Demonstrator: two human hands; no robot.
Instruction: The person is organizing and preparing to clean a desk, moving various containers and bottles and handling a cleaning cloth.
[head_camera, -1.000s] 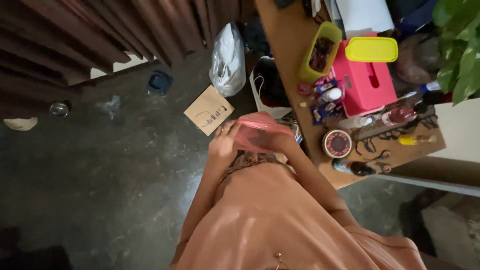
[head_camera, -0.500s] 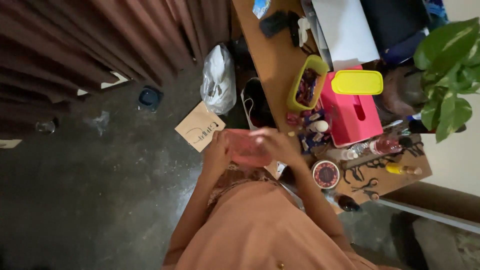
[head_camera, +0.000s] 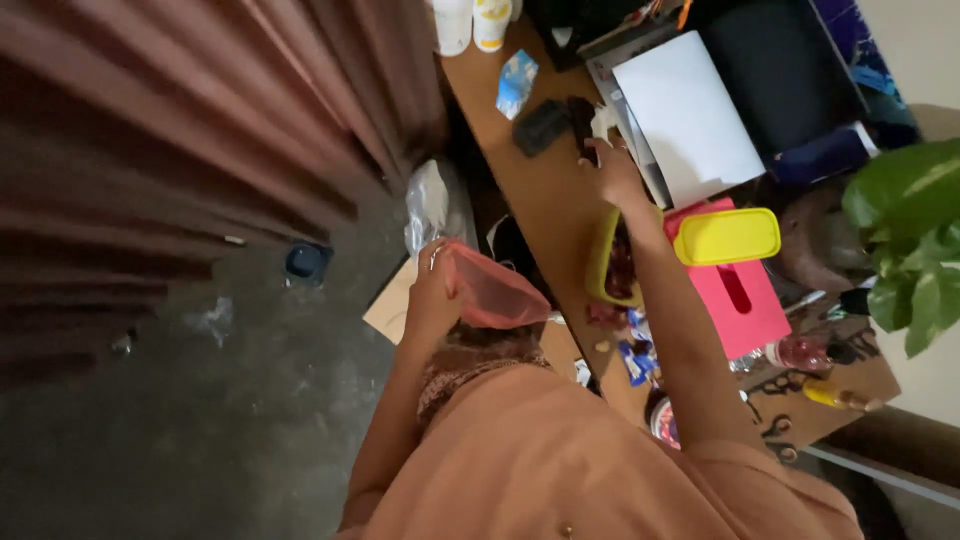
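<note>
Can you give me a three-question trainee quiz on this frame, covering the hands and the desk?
1. True or false: the left hand holds the pink plastic bag.
2. Which is the right hand nearest to? A) the yellow lid B) the small white thing beside the dark objects on the desk C) the green plant
3. What does the yellow lid rest on?

Key:
1. True. The fingers grip the bag at its rim.
2. B. The hand reaches past the green container; whether it touches the white thing cannot be told.
3. The pink box.
</note>
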